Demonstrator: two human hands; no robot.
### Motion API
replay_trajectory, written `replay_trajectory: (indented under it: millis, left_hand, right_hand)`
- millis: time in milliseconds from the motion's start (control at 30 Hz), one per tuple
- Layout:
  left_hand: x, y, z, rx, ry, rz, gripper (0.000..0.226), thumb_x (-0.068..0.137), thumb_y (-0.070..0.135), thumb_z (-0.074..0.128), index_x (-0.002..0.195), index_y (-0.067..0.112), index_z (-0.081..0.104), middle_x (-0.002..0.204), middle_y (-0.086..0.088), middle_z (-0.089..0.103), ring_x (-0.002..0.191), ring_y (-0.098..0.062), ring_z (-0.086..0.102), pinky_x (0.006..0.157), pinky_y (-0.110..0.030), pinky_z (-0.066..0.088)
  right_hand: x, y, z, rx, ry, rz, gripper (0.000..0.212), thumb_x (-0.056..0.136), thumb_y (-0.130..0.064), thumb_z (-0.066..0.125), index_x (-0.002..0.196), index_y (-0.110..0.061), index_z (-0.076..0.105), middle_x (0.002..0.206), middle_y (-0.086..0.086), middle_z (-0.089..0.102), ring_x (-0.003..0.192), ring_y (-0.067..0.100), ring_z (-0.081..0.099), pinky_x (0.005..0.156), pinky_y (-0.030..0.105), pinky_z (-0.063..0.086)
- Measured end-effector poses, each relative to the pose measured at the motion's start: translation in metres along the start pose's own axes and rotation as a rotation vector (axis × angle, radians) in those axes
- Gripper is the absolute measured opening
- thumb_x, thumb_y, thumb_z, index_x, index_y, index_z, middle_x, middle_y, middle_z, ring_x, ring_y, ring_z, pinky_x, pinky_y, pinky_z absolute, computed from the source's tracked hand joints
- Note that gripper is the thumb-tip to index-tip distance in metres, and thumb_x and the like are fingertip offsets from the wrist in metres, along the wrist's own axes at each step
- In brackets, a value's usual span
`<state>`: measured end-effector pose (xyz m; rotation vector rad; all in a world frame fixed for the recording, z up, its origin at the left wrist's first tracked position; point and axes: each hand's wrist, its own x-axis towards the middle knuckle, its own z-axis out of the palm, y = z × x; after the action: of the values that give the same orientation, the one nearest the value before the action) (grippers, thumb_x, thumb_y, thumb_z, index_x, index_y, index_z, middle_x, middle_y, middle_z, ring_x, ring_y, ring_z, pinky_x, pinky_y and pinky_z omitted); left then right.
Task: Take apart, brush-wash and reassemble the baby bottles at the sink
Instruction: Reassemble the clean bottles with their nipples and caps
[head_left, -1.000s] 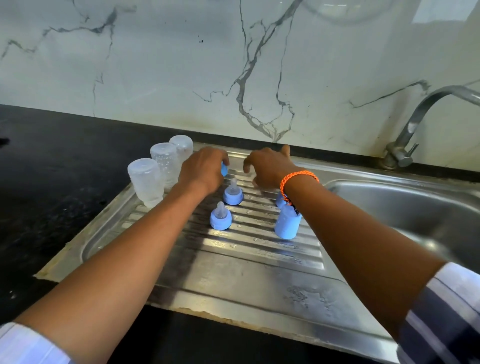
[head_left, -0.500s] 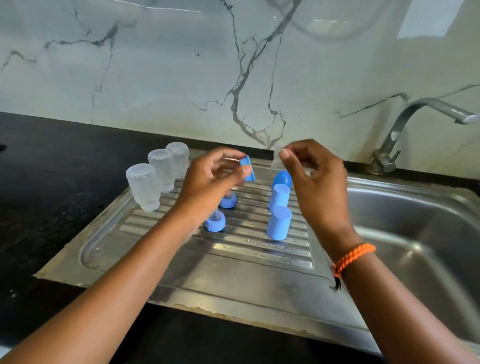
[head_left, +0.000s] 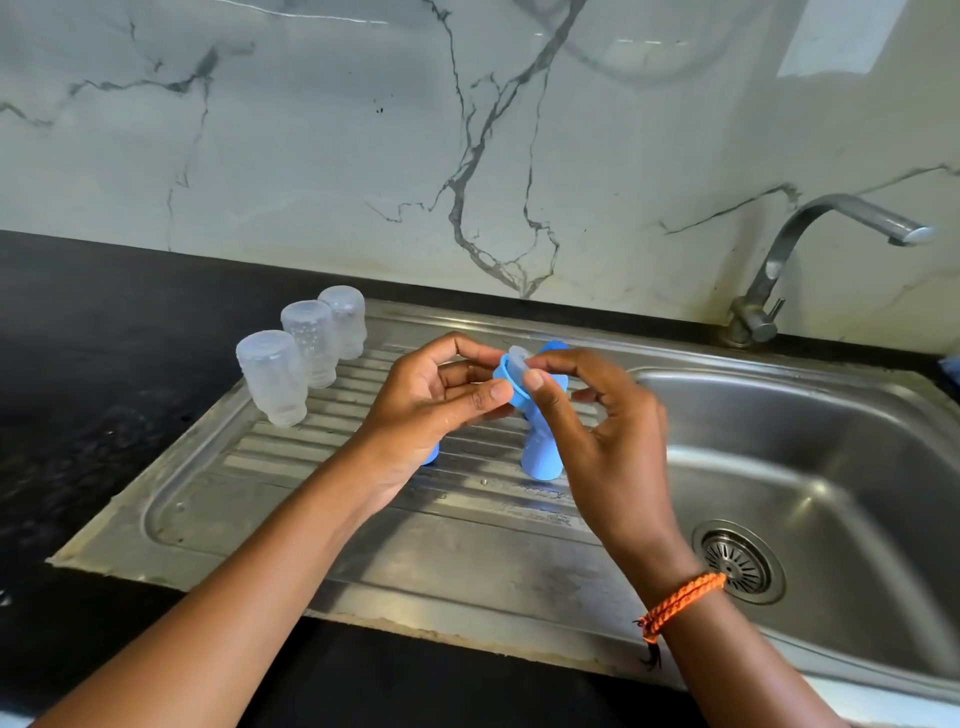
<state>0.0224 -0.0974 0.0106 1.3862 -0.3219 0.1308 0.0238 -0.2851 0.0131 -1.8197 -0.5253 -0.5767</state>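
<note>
**sinkwatcher:** ok so a second ago both hands were down on the draining board (head_left: 270, 499) picking among the blue parts. half a second back they'd lifted, ring in one, teat in the other, a gap between them. now the two parts have met over the board: left hand (head_left: 431, 400) pinches the blue collar ring (head_left: 511, 382) between thumb and fingertips, right hand (head_left: 597, 415) pinches the clear silicone teat (head_left: 518, 358) and has it at the ring's opening.

**dripdry_dan:** so we're in reassembly then?

**sinkwatcher:** that's my read. three clear bottle bodies (head_left: 272, 382) stand upside down at the board's far left, looks like washing's done and the tops get built first. another blue piece peeks out under the left hand, can't tell what it is.

**dripdry_dan:** which way's the teat pointing?

**sinkwatcher:** ring is tipped up on edge, its opening facing roughly sideways toward the right hand and a bit up. the teat's long axis runs about through that hole, visible end angled up and away from the camera. whether it's seated or just touching the rim, can't tell, fingers cover it.

**dripdry_dan:** and the blue caps?

**sinkwatcher:** one blue cap (head_left: 540, 457) stands upright on the ridges right below the hands, another blue cap top (head_left: 556, 347) shows behind them. tap (head_left: 810, 244) isn't running.
</note>
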Motion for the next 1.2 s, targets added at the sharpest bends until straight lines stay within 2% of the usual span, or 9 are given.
replay_trajectory:
  millis: [133, 233, 333, 433, 600, 700, 867, 1033, 1200]
  left_hand:
    - [0.000, 0.000, 0.000, 0.011, 0.029, 0.013, 0.035, 0.089, 0.006, 0.076, 0.120, -0.004, 0.061, 0.117, -0.025, 0.073, 0.110, -0.036, 0.072, 0.094, -0.041, 0.061]
    - [0.000, 0.001, 0.002, 0.004, 0.013, 0.025, 0.042, 0.091, 0.002, 0.074, 0.129, 0.002, 0.059, 0.114, -0.025, 0.073, 0.106, -0.034, 0.073, 0.092, -0.036, 0.060]
    - [-0.001, 0.002, 0.003, 0.059, -0.020, 0.069, 0.046, 0.095, -0.001, 0.070, 0.139, 0.009, 0.058, 0.109, -0.025, 0.070, 0.102, -0.028, 0.071, 0.097, -0.037, 0.058]
    - [-0.001, 0.001, 0.003, 0.126, -0.012, 0.107, 0.029, 0.098, -0.001, 0.064, 0.127, -0.003, 0.064, 0.106, -0.024, 0.066, 0.101, -0.025, 0.069, 0.097, -0.040, 0.059]
    - [-0.002, 0.001, 0.008, 0.005, 0.049, 0.093, 0.025, 0.094, 0.012, 0.070, 0.114, -0.002, 0.065, 0.113, -0.019, 0.074, 0.106, -0.031, 0.073, 0.090, -0.033, 0.059]
    - [-0.003, -0.001, 0.008, -0.026, 0.072, 0.063, 0.014, 0.093, 0.018, 0.073, 0.100, 0.006, 0.069, 0.099, -0.010, 0.076, 0.098, -0.024, 0.074, 0.086, -0.029, 0.059]
    - [0.000, -0.008, 0.008, -0.094, 0.104, -0.002, 0.021, 0.103, 0.024, 0.063, 0.087, 0.012, 0.061, 0.111, -0.031, 0.071, 0.107, -0.048, 0.070, 0.086, -0.036, 0.059]
    - [0.001, -0.014, 0.015, -0.122, 0.099, 0.010, 0.024, 0.105, 0.022, 0.058, 0.082, 0.015, 0.058, 0.104, -0.028, 0.068, 0.092, -0.029, 0.071, 0.080, -0.033, 0.059]
    - [0.002, -0.015, 0.017, -0.190, 0.033, 0.007, 0.024, 0.107, 0.017, 0.053, 0.088, 0.008, 0.065, 0.103, -0.022, 0.073, 0.096, -0.026, 0.073, 0.084, -0.036, 0.059]
  right_hand:
    - [0.001, -0.001, -0.004, -0.086, -0.045, -0.062, 0.011, 0.103, -0.038, 0.067, 0.110, -0.039, 0.075, 0.112, -0.030, 0.070, 0.117, 0.007, 0.062, 0.094, 0.024, 0.049]
    - [0.001, 0.002, -0.005, -0.158, -0.118, -0.074, 0.020, 0.108, -0.044, 0.057, 0.111, -0.040, 0.076, 0.135, -0.026, 0.063, 0.137, 0.007, 0.047, 0.109, 0.025, 0.040]
    - [-0.001, 0.005, -0.004, -0.224, -0.230, -0.064, 0.033, 0.111, -0.050, 0.042, 0.120, -0.040, 0.073, 0.153, -0.023, 0.048, 0.149, 0.011, 0.032, 0.119, 0.039, 0.032]
    - [-0.002, 0.005, -0.004, -0.252, -0.260, -0.065, 0.037, 0.110, -0.056, 0.036, 0.126, -0.044, 0.067, 0.156, -0.023, 0.043, 0.150, 0.009, 0.029, 0.120, 0.047, 0.030]
    - [-0.004, -0.003, 0.000, -0.028, -0.140, -0.095, 0.022, 0.112, -0.035, 0.049, 0.129, -0.030, 0.063, 0.131, -0.012, 0.059, 0.128, 0.018, 0.057, 0.099, 0.037, 0.050]
    - [-0.008, -0.006, 0.005, 0.021, -0.135, -0.033, 0.035, 0.108, -0.033, 0.060, 0.140, -0.026, 0.051, 0.133, -0.012, 0.060, 0.122, 0.018, 0.062, 0.086, 0.027, 0.056]
    - [-0.007, -0.003, 0.005, -0.065, -0.017, -0.047, 0.051, 0.094, -0.027, 0.080, 0.137, -0.028, 0.052, 0.128, -0.013, 0.058, 0.111, 0.012, 0.062, 0.083, 0.028, 0.055]
    - [-0.007, -0.002, 0.009, -0.191, 0.041, -0.071, 0.038, 0.089, -0.027, 0.085, 0.124, -0.026, 0.070, 0.105, -0.010, 0.061, 0.088, 0.011, 0.062, 0.072, 0.027, 0.053]
    - [-0.003, -0.001, 0.012, 0.042, 0.098, 0.073, 0.039, 0.085, -0.021, 0.088, 0.122, -0.025, 0.075, 0.097, -0.006, 0.066, 0.079, 0.014, 0.065, 0.069, 0.026, 0.056]
